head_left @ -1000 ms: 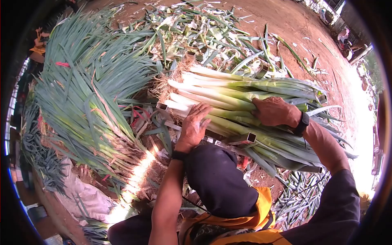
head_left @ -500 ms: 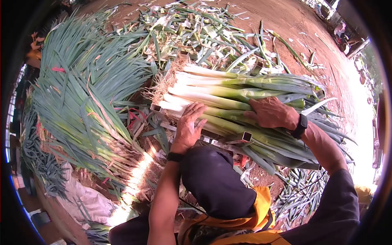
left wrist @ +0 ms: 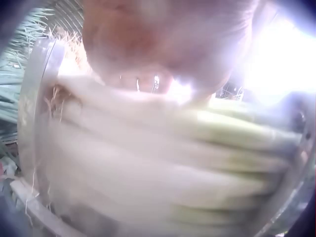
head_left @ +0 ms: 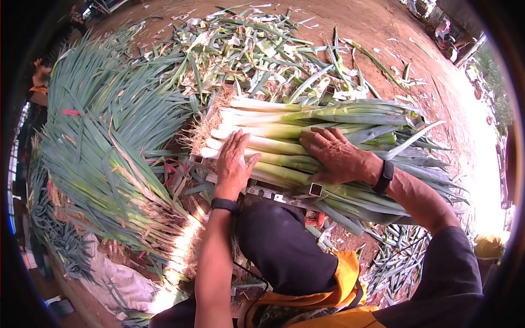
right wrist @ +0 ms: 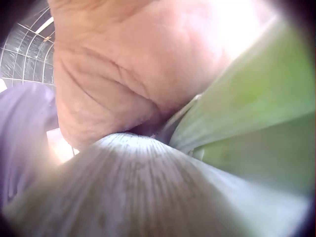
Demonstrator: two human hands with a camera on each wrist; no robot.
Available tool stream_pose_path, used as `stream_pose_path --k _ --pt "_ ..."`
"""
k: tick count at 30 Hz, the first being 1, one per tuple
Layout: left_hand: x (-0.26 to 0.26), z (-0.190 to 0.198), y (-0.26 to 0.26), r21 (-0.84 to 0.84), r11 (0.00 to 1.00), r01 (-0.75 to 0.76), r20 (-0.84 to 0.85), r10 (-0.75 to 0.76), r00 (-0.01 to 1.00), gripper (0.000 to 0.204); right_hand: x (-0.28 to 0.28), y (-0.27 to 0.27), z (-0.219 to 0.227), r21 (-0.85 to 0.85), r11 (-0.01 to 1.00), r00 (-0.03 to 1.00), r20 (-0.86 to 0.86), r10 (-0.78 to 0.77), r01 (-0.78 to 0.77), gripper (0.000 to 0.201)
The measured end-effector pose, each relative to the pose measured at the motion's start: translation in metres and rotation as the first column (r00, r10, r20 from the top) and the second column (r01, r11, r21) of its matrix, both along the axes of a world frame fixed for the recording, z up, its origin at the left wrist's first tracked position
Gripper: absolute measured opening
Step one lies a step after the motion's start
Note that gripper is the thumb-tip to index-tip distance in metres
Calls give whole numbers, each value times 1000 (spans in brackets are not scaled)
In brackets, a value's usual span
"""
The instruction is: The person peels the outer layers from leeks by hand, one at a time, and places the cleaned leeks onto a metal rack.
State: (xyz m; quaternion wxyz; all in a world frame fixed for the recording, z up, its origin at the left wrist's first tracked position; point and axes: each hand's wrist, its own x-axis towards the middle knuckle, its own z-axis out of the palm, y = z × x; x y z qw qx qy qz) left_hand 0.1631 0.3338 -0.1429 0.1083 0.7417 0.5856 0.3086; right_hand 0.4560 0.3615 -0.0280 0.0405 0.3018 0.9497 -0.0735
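Fingers of the left hand (head_left: 232, 161) lie straight and flat on the white shanks of the leek bundle (head_left: 306, 145), grasping nothing. Right hand (head_left: 336, 156) likewise spread, fingers extended, pressing on the pale green middle of the same bundle. I read both as flat presses from the head view only. Left wrist view is blown out and blurred: palm (left wrist: 163, 39) fills the top, white stalks (left wrist: 158, 163) beneath, fingertips out of sight. Right wrist view shows only palm (right wrist: 123, 74) against green leaf (right wrist: 256, 113). Bundle lies across a metal frame (head_left: 315, 189), mostly hidden under it. Loose leeks (head_left: 109, 136) are heaped to the left and trimmings (head_left: 257, 49) beyond. My head covering (head_left: 284, 240) blocks the near ground.
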Motion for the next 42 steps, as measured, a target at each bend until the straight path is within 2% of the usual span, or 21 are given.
stream_pose_path --k 1,6,9,11,13,15,17,18,19,21,22,23,25,26,30,32,35,40,42 --pt "2 -2 -2 9 1000 -27 6 27 1000 57 -1 0 -2 26 1000 1000 -5 16 -15 80" --pt "2 -9 -7 -24 999 -33 -37 33 999 56 0 6 -10 -64 998 1000 3 -13 13 79" --pt "6 -7 -3 -10 999 -48 -68 47 997 55 4 17 -12 -20 1000 1000 10 16 -15 79" --pt "6 -5 -7 -6 999 -52 -49 52 997 54 1 23 -1 -118 993 1000 0 23 -23 78" --pt "5 -6 -7 -17 997 -69 -35 68 997 53 1 33 11 -78 997 1000 -25 -15 12 76" --pt "4 -9 -7 -3 999 -41 -31 41 999 53 10 51 17 174 945 959 -121 -258 276 71" --pt "5 -9 -7 9 999 -38 -36 38 999 53 26 65 13 162 892 901 38 -432 421 65" --pt "6 -8 -7 1 999 -47 -36 47 998 53 36 62 6 275 889 927 -15 -376 365 56" --pt "6 -8 -7 -8 998 -61 -33 61 998 53 34 59 10 277 888 926 -15 -378 367 56" --pt "6 -10 -6 8 998 -56 -23 56 998 53 28 55 15 146 899 897 104 -429 413 46" --pt "5 -10 -7 21 999 -46 -16 46 999 52 29 49 12 238 902 925 33 -378 360 37" --pt "4 -11 -7 20 999 -45 -17 45 999 52 29 50 10 236 902 925 33 -379 361 37" --pt "4 -11 -7 0 998 -57 -33 57 998 56 33 55 7 -71 907 909 77 -410 415 35" --pt "5 -11 -6 -2 998 -55 -32 55 998 56 38 59 1 -42 926 927 35 -374 375 33" --pt "6 -13 -8 -8 999 -53 -11 53 999 57 41 63 -5 -57 925 927 36 -373 375 35" --pt "4 -6 -8 -14 999 -46 -1 46 999 58 31 56 13 -184 889 897 236 -375 420 41" --pt "4 -6 -7 4 999 -34 -7 34 999 60 33 61 8 -258 863 889 281 -362 433 46" --pt "6 -8 5 -38 998 -43 -5 43 999 69 35 63 -2 -245 863 891 229 -392 442 43" --pt "11 -6 16 -23 999 -46 14 46 999 72 39 55 -7 -200 903 925 95 -368 380 38"
